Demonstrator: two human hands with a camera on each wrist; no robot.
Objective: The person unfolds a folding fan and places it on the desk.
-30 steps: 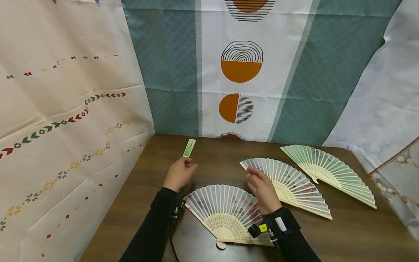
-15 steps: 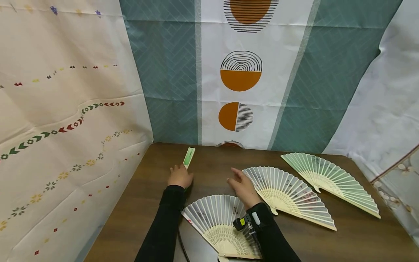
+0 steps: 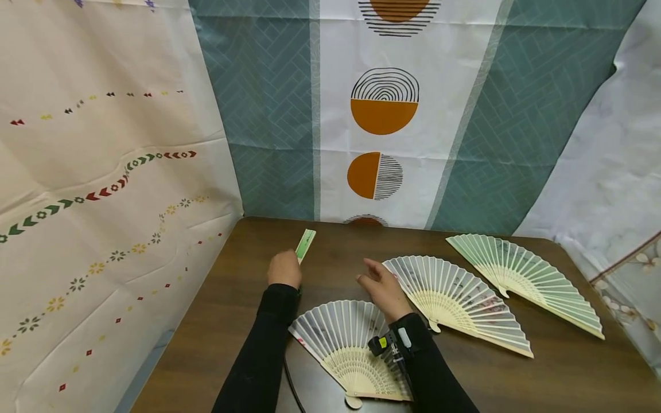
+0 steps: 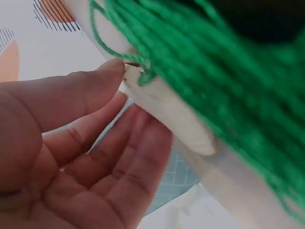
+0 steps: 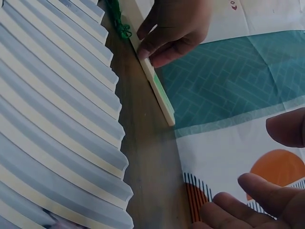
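My left hand (image 3: 285,269) grips the lower end of a folded green fan (image 3: 304,245), which points toward the back of the brown table (image 3: 227,321). The right wrist view shows that hand (image 5: 174,28) curled round the folded fan (image 5: 159,93), low over the wood. A green tassel (image 4: 224,71) hangs from the fan's pale end (image 4: 171,112) beside my left palm (image 4: 81,152). My right hand (image 3: 379,287) hovers open, fingers relaxed, past the top edge of the nearest open white fan (image 3: 343,344) and just left of the middle fan (image 3: 454,295).
An open green fan (image 3: 521,275) lies at the back right of the table. Patterned cloths hang close behind and to both sides. A black cable (image 3: 289,384) runs along my left sleeve. Bare wood shows left of the fans.
My right hand left the middle fan and moved left toward the folded fan. My left hand kept its hold on the folded fan and shifted a little toward the table's back.
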